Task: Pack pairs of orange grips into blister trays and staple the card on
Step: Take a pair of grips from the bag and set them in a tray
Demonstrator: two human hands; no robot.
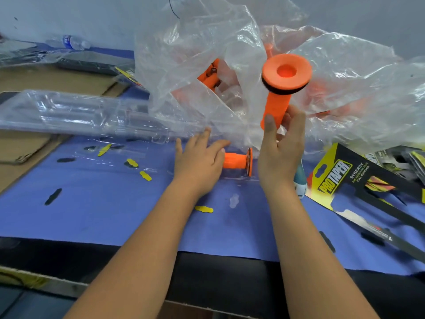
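Loading stands half done: right hand [279, 155] pinches one orange grip [279, 97] upright at centre right, flange up, while left hand [200, 161], fingers straight, rests on the second grip [236, 161] lying in the clear tray [232, 178] at centre; the raised grip probably needs laying alongside.

Pale grey-blue wall [69, 14] behind; blue cloth-covered table [103, 215], black front edge, possibly cardboard [46, 81] at left.
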